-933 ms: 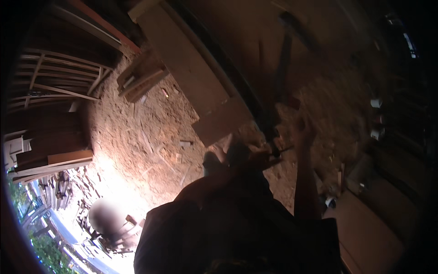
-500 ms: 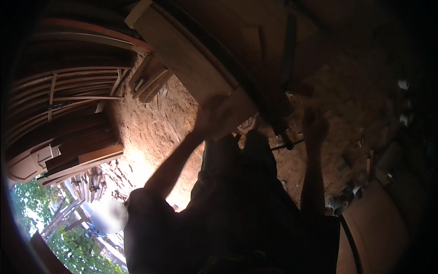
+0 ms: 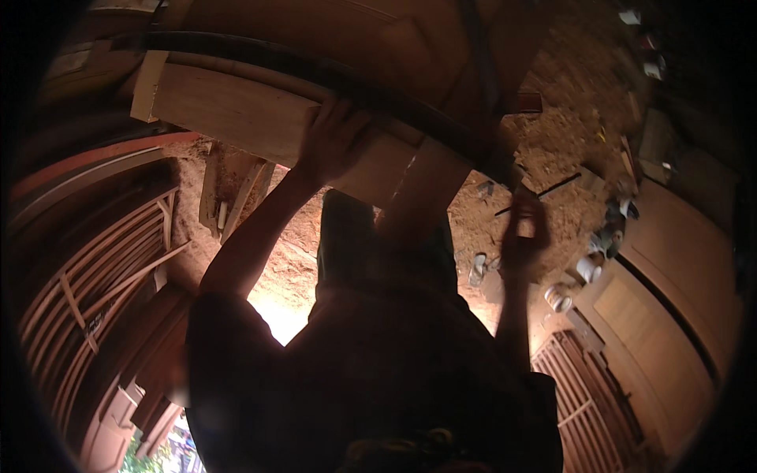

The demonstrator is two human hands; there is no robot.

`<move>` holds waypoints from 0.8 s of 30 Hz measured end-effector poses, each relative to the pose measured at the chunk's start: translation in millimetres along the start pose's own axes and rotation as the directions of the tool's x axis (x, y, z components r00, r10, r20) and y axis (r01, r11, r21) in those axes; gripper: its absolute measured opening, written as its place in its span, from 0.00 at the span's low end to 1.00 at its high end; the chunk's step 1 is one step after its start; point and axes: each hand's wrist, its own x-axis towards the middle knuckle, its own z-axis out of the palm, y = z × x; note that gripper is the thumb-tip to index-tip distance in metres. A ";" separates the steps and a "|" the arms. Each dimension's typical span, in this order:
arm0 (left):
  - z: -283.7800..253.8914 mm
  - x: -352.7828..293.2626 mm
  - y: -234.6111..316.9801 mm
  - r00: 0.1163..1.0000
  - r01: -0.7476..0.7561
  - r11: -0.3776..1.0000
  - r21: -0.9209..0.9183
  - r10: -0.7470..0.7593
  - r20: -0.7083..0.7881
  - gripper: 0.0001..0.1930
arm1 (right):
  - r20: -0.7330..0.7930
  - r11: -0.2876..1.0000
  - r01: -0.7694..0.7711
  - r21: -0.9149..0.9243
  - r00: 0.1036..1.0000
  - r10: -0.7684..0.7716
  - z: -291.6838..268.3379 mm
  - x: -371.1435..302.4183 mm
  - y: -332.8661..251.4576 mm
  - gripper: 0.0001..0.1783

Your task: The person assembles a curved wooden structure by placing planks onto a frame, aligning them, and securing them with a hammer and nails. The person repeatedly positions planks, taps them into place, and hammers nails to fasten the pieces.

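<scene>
A long wooden board (image 3: 229, 102) lies crosswise in front of me, joined near its right end to a shorter wooden piece (image 3: 426, 177). Along its far side runs a dark bar clamp (image 3: 331, 79). My left hand (image 3: 335, 146) is laid on the board with its fingers stretched over the top. At the clamp's right end a thin dark handle rod (image 3: 560, 184) sticks out to both sides. My right hand (image 3: 524, 225) has curled fingers over the middle of this rod, a gap showing between thumb and fingers. Dim light hides the exact fingertip contact.
Shavings and sawdust (image 3: 568, 142) cover the ground. Slatted wooden frames (image 3: 102, 268) stand at the left, more slats (image 3: 587, 402) at lower right. Wooden panels (image 3: 654, 323) lean on the right, near a small tin (image 3: 558, 298). Offcuts (image 3: 236, 193) lie below the board.
My view has turned, so the board now lies more crosswise. My left hand, blurred near the joint before, now rests farther left on the board. My right hand stays by the clamp's end.
</scene>
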 end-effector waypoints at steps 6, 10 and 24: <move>-32.3 -43.1 -110.2 0.879 0.315 0.947 -0.057 -0.314 -0.359 0.20 | 0.030 0.817 -0.575 -0.047 0.817 0.576 140.8 -90.2 39.2 0.22; -46.0 -111.3 -240.5 0.424 0.661 0.495 -0.565 -0.867 -0.263 0.28 | -0.003 0.806 -0.577 0.134 0.813 0.582 165.7 -94.3 61.7 0.25; -71.5 -68.9 -330.8 0.411 0.222 -0.367 -0.903 -0.805 0.428 0.21 | -0.077 0.812 -0.583 0.009 0.809 0.582 169.3 -74.9 51.2 0.41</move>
